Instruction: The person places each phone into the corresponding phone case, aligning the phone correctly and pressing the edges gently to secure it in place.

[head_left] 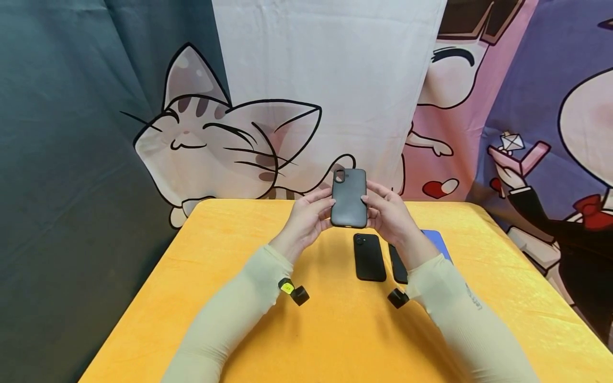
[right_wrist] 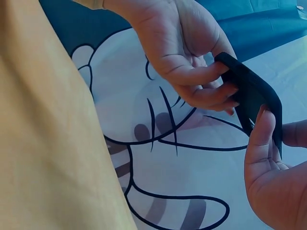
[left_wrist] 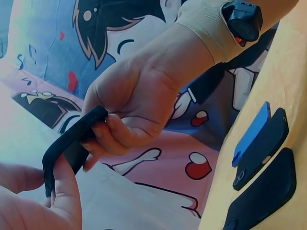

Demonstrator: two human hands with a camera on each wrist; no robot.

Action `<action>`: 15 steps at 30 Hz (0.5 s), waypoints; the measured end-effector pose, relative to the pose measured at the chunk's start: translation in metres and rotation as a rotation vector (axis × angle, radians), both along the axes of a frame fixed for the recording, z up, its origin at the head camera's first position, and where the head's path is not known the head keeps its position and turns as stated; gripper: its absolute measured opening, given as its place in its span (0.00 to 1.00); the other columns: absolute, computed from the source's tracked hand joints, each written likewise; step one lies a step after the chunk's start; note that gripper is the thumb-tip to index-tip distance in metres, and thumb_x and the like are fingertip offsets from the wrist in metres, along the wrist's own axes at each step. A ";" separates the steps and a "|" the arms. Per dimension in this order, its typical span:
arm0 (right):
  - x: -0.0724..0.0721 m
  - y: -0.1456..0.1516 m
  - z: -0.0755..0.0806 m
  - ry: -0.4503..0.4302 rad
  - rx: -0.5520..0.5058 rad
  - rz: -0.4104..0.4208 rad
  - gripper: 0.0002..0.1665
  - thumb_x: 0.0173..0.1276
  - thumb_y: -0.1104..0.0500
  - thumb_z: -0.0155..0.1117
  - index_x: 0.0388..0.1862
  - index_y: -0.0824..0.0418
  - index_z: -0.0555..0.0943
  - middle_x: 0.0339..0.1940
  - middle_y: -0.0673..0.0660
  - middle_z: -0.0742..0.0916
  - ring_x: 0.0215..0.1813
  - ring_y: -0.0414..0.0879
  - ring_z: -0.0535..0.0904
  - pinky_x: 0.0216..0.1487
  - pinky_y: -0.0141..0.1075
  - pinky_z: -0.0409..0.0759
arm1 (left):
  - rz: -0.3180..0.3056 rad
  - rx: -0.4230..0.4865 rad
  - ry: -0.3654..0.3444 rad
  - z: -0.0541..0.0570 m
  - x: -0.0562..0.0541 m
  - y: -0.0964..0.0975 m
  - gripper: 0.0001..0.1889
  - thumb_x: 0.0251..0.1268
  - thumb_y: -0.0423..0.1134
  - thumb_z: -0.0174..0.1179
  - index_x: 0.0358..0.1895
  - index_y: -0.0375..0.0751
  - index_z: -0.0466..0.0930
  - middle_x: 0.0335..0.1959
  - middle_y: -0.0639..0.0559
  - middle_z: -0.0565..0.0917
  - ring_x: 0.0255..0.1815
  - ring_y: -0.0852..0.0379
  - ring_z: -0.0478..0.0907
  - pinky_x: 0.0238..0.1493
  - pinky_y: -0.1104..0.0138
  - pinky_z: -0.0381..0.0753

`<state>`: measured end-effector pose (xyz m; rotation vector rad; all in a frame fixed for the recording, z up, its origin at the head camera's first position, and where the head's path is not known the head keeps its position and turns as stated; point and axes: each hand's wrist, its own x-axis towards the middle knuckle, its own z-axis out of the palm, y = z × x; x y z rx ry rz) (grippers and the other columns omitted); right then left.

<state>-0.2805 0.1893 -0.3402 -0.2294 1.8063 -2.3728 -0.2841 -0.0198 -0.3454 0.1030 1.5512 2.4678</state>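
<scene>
Both hands hold up a dark, translucent phone case [head_left: 349, 198] with a black rim and a camera cutout at its top left. My left hand [head_left: 308, 219] grips its left edge, thumb on the back. On the opposite edge my right hand [head_left: 389, 213] pinches it the same way. In the left wrist view the case [left_wrist: 67, 139] is seen edge-on between the fingers; the right wrist view shows the hollow inner side of the case [right_wrist: 254, 93]. A black phone-shaped piece [head_left: 370, 257] lies on the table below the hands.
Another black phone-shaped piece [head_left: 398, 265] and a blue one [head_left: 437, 243] lie further right, partly hidden by the right forearm. They rest on a yellow cloth-covered table [head_left: 316, 330]. A cartoon-printed curtain [head_left: 330, 69] hangs behind the table.
</scene>
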 end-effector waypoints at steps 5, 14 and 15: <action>0.003 0.000 -0.005 -0.001 0.020 0.002 0.35 0.81 0.60 0.56 0.83 0.54 0.59 0.37 0.48 0.90 0.24 0.41 0.84 0.27 0.32 0.86 | -0.031 -0.099 0.005 -0.008 0.001 -0.003 0.19 0.73 0.37 0.63 0.65 0.46 0.81 0.50 0.48 0.85 0.35 0.57 0.83 0.32 0.66 0.87; 0.007 -0.001 -0.015 -0.020 0.007 0.011 0.35 0.81 0.59 0.55 0.83 0.53 0.58 0.33 0.49 0.89 0.24 0.42 0.84 0.28 0.34 0.86 | -0.069 -0.231 0.062 -0.020 0.004 -0.006 0.18 0.75 0.41 0.60 0.64 0.43 0.78 0.34 0.50 0.83 0.17 0.59 0.80 0.18 0.72 0.79; 0.007 -0.001 -0.016 -0.020 0.005 0.012 0.36 0.81 0.60 0.54 0.83 0.54 0.57 0.33 0.49 0.89 0.23 0.41 0.84 0.27 0.34 0.86 | -0.078 -0.236 0.075 -0.022 0.004 -0.006 0.18 0.76 0.41 0.60 0.64 0.42 0.77 0.32 0.49 0.82 0.16 0.59 0.80 0.17 0.72 0.78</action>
